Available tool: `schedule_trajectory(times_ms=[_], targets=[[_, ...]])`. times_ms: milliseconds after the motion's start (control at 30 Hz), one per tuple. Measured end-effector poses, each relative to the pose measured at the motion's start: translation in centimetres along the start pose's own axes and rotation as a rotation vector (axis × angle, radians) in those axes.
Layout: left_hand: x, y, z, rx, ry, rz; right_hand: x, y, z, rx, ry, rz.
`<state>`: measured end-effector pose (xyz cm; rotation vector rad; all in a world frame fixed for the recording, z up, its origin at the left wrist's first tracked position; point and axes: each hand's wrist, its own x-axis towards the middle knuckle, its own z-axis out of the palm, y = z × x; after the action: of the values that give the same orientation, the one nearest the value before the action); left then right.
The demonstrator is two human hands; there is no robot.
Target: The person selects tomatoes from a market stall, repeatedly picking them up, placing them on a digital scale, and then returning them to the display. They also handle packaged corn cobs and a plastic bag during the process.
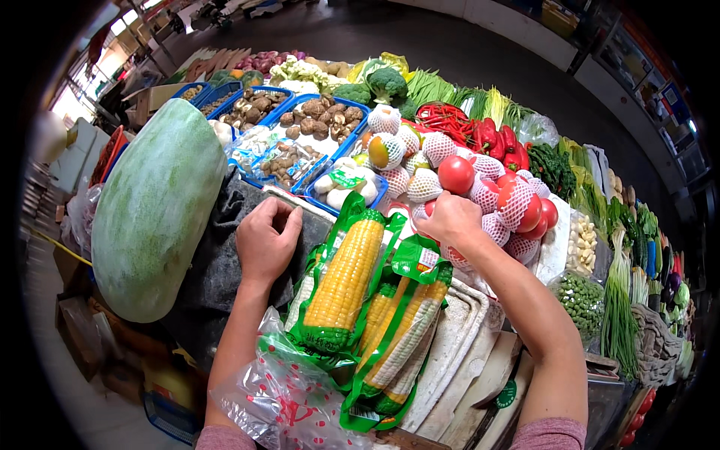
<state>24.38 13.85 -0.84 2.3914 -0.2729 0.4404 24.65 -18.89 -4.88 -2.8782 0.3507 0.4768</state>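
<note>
My left hand (264, 238) hovers over black cloth (225, 247), left of the packed corn; its fingers are curled, with a gap between thumb and forefinger and nothing visible in them. At the near edge of the tomato pile, my right hand (454, 221) has its fingers bent together. Its fingertips are partly hidden beside a red tomato (430, 208) and white foam netting, so what they grip is unclear. Between my forearms lie green-and-clear packs of yellow corn (349, 274). A clear plastic bag with red print (289, 394) lies against my left forearm.
A huge pale-green winter melon (157, 210) stands at left. Behind are blue trays of mushrooms (319, 120), foam-netted fruit (386, 150), broccoli (387, 84) and red chillies (446, 120). Bagged peas (580, 300) and spring onions (619, 315) lie at right. White foam lids (465, 360) stack nearby.
</note>
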Motion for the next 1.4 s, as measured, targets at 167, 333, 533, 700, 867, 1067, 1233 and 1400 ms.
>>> schedule_trajectory(times_ms=[167,333,533,700,867,1067,1233,1400], targets=[[-0.1,0.2,-0.1,-0.009,0.007,-0.027,-1.0,0.5,0.7,-0.189,0.152,-0.167],[0.0,0.1,-0.2,-0.022,0.011,-0.016,-0.8,0.5,1.5,-0.320,0.149,-0.216],[0.0,0.4,0.0,-0.038,-0.003,-0.015,-2.6,2.1,-1.2,-0.230,0.189,-0.280],[-0.2,-0.2,0.0,-0.021,-0.005,-0.018,-5.0,5.0,-4.3,-0.064,0.294,-0.461],[-0.1,-0.4,-0.1,-0.031,-0.008,-0.022,-8.5,7.7,-1.7,-0.137,0.191,-0.543],[0.0,-0.6,0.3,-0.056,-0.008,-0.008,-7.9,7.4,1.3,-0.230,0.149,-0.543],[-0.1,-0.2,0.0,-0.032,-0.014,-0.022,-7.2,7.1,0.4,-0.266,0.022,-0.567],[0.0,-0.5,0.1,-0.029,-0.020,-0.022,-6.7,5.9,2.3,-0.324,0.102,-0.509]])
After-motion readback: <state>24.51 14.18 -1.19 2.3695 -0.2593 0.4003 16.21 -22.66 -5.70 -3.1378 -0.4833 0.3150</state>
